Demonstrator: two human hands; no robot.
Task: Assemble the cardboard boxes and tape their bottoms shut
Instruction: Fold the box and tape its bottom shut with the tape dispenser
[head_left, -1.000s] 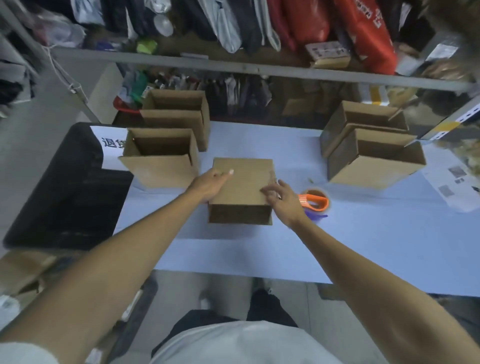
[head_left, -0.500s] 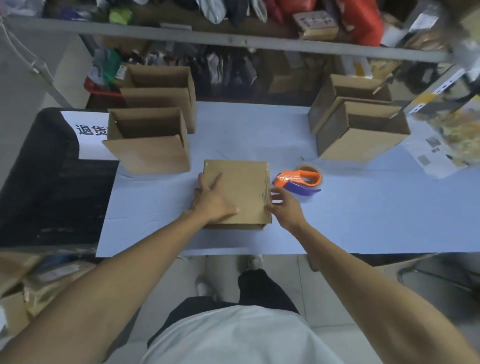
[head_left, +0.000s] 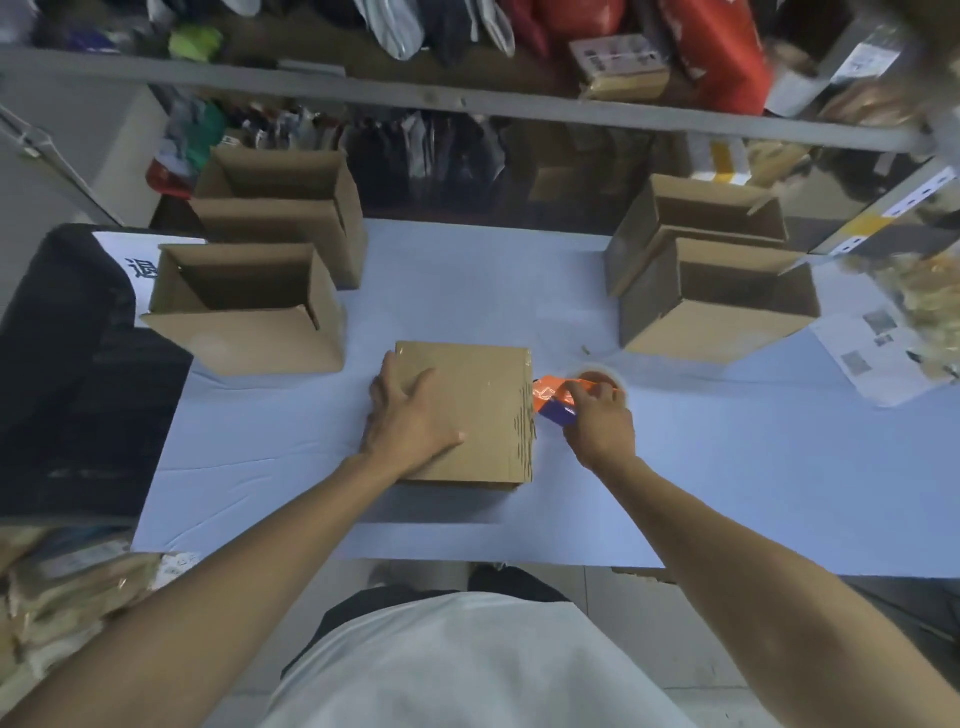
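Head view: left hand (head_left: 410, 421) flat, fingers straight, pressing box (head_left: 478, 410) near bench (head_left: 727, 493) front edge; right hand (head_left: 597, 421) fingers gripping tape dispenser (head_left: 558, 397).

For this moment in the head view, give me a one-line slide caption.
Left hand presses flat on the upturned box while right hand grips the orange tape dispenser beside it.

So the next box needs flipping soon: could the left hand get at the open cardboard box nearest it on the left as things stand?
Probably yes. The left hand lies flat on the closed cardboard box, and only bare blue table lies between it and the open cardboard box.
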